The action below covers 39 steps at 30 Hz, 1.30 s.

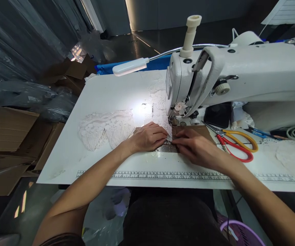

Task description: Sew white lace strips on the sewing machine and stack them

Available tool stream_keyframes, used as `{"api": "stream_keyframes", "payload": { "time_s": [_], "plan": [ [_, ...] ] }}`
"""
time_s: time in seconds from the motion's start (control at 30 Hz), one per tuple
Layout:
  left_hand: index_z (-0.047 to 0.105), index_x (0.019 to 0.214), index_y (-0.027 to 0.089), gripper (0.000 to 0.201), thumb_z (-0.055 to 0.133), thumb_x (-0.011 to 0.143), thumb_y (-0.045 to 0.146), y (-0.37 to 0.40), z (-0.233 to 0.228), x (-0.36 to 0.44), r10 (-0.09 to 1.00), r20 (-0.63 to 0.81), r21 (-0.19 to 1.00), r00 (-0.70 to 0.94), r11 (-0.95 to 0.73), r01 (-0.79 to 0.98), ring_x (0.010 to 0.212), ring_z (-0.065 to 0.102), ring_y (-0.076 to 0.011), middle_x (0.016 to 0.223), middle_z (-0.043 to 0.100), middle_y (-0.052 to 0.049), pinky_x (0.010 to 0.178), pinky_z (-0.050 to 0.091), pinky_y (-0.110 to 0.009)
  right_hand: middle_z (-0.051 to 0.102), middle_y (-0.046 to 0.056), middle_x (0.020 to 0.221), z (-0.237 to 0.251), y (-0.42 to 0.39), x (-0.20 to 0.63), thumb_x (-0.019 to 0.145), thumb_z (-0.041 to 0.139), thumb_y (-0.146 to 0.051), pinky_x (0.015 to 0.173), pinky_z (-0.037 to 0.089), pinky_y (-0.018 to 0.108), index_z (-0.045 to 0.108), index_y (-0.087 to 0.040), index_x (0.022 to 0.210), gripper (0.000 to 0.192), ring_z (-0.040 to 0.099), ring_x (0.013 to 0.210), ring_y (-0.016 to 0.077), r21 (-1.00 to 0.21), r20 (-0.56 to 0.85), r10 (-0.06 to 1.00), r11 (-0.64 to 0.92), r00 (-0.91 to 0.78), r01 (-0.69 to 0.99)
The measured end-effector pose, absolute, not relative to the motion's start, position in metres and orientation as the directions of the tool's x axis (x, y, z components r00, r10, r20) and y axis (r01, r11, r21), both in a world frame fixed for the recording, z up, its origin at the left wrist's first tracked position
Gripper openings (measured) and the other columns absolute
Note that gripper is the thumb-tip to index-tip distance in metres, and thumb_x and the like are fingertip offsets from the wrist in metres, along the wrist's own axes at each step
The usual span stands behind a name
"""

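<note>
Left hand (151,136) and right hand (197,146) touch lace (161,119), grip unclear. The white table (72,162) (ruler-printed (150,176) in front) adjoins cardboard boxes (11,128)

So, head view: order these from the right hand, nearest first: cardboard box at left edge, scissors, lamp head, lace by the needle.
From the right hand:
1. Lace, at its fingertips.
2. Scissors, just right.
3. Lamp head, ahead-left.
4. Cardboard box, far left.
</note>
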<state>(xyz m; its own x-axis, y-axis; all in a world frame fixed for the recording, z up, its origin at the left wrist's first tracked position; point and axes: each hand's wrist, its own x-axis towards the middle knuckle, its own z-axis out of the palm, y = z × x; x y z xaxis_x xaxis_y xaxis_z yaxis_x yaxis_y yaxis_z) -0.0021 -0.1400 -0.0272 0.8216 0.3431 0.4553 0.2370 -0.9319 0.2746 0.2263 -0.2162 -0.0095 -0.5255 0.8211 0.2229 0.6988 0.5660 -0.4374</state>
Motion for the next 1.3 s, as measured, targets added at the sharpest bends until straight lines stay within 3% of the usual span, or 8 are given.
{"api": "stream_keyframes", "payload": {
  "time_s": [0.17,0.33,0.8,1.13,1.3],
  "plan": [
    [0.069,0.098,0.018,0.015,0.055,0.096,0.021,-0.14,-0.024,-0.004,0.306,0.41,0.214,0.859,-0.948,0.235,0.086,0.067,-0.016,0.103,0.073,-0.006,0.082,0.053,-0.036,0.063,0.013,0.109,-0.024,-0.189,0.237,0.095,0.045,-0.025,0.082,0.056,0.042,0.065,-0.021,0.128,0.039,0.064,0.093,0.0252,-0.442,0.283,0.852,0.524,-0.441,0.728],
    [0.069,0.092,0.02,0.016,0.054,0.097,0.021,-0.14,-0.023,-0.005,0.259,0.408,0.116,0.875,-0.966,0.232,0.086,0.064,-0.0163,0.104,0.072,-0.006,0.084,0.05,-0.037,0.057,0.013,0.114,-0.041,-0.19,0.238,0.095,0.048,-0.025,0.093,0.053,0.047,0.066,-0.023,0.126,0.036,0.059,0.105,0.0263,-0.463,0.364,0.818,0.573,-0.445,0.676],
    [0.066,0.087,0.019,0.023,0.047,0.099,0.016,-0.146,-0.02,-0.002,0.194,0.386,-0.057,0.902,-0.971,0.233,0.075,0.061,-0.0141,0.092,0.071,-0.003,0.08,0.047,-0.034,0.056,0.014,0.113,-0.04,-0.194,0.236,0.092,0.05,-0.019,0.093,0.053,0.049,0.07,-0.021,0.121,0.036,0.057,0.104,0.0273,-0.449,0.358,0.815,0.578,-0.455,0.682],
    [0.072,0.093,0.016,0.02,0.055,0.09,0.026,-0.143,0.003,0.0,0.243,0.159,0.123,0.957,-0.966,0.225,0.076,0.061,-0.0172,0.091,0.069,-0.006,0.077,0.05,-0.034,0.058,0.014,0.113,-0.038,-0.196,0.237,0.091,0.054,-0.019,0.092,0.053,0.049,0.073,-0.023,0.118,0.033,0.057,0.105,0.0279,-0.376,0.381,0.779,0.622,-0.498,0.687],
    [0.072,0.094,0.016,0.024,0.053,0.091,0.03,-0.144,0.005,0.001,0.294,0.137,0.147,0.946,-0.95,0.274,0.077,0.06,-0.0174,0.094,0.067,-0.007,0.078,0.049,-0.034,0.059,0.014,0.112,-0.038,-0.195,0.235,0.092,0.052,-0.019,0.09,0.054,0.048,0.073,-0.022,0.117,0.033,0.058,0.105,0.0279,-0.367,0.376,0.788,0.609,-0.487,0.703]
  ]
}}
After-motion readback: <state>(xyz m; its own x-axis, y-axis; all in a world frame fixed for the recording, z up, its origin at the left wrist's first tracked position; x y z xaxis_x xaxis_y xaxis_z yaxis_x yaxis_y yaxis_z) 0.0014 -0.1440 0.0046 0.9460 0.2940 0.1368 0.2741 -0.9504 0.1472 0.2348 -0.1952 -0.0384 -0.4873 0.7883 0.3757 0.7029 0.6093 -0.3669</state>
